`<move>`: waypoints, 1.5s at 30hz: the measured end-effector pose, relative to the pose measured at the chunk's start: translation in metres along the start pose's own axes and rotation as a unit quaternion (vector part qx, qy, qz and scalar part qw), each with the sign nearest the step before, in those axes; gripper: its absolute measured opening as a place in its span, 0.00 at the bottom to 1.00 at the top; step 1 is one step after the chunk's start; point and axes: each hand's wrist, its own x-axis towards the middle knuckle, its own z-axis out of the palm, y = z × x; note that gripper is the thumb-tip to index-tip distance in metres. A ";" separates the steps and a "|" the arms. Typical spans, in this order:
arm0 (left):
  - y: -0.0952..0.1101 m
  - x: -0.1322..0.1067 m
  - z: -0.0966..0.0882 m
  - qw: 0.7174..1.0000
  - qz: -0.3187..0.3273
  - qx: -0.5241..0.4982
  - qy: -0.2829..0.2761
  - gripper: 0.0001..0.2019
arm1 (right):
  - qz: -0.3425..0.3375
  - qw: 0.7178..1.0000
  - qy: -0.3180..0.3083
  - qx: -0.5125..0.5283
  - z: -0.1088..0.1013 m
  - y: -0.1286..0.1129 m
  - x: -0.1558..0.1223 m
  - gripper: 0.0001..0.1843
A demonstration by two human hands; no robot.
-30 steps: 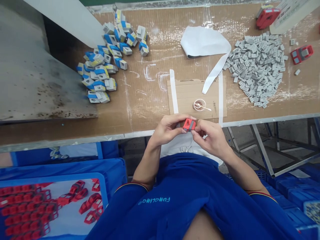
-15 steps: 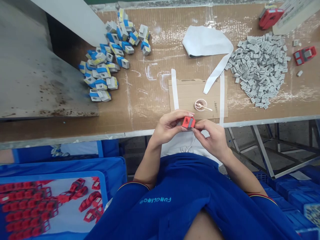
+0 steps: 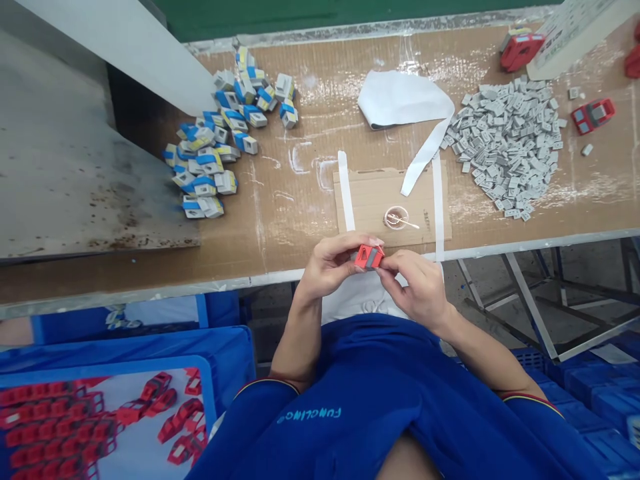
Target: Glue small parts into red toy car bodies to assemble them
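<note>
My left hand [image 3: 330, 265] and my right hand [image 3: 413, 290] hold a small red plastic part with a grey insert [image 3: 369, 257] between their fingertips, just above the table's front edge. Behind my hands lies a cardboard sheet [image 3: 380, 200] bearing a small round dish with a thin white stick [image 3: 397, 218]. The dish is close to my fingers but not touching them. A heap of grey pieces [image 3: 505, 143] lies to the right, and a heap of blue, yellow and grey blocks [image 3: 215, 140] lies to the left.
Two red parts [image 3: 593, 115] [image 3: 521, 51] lie at the far right of the cardboard-covered table [image 3: 295, 247]. White paper [image 3: 400, 100] lies at the back. A grey metal sheet [image 3: 85, 160] slopes at left. Below left, a blue crate [image 3: 125, 353] holds red parts.
The red part has turned in my fingers, and a different face with an opening now shows. My hands have moved slightly to the left, and the view has shifted a little.
</note>
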 end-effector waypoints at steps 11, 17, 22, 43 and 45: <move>0.004 0.001 0.010 0.996 -0.008 -0.074 0.048 0.19 | -0.023 0.996 0.073 -0.035 0.007 -0.004 0.008 0.06; 0.006 0.000 0.009 0.995 -0.036 -0.080 0.057 0.17 | -0.059 0.994 0.071 -0.065 0.009 -0.004 0.011 0.06; 0.006 -0.001 0.009 0.995 -0.005 -0.089 0.054 0.17 | -0.062 0.996 0.061 -0.033 0.011 -0.004 0.012 0.07; -0.001 -0.005 0.012 0.994 0.017 -0.049 0.091 0.19 | 0.015 0.995 0.090 0.037 0.012 -0.007 0.013 0.08; -0.001 -0.006 0.013 0.995 0.010 -0.050 0.089 0.20 | 0.024 0.995 0.088 0.042 0.011 -0.007 0.013 0.08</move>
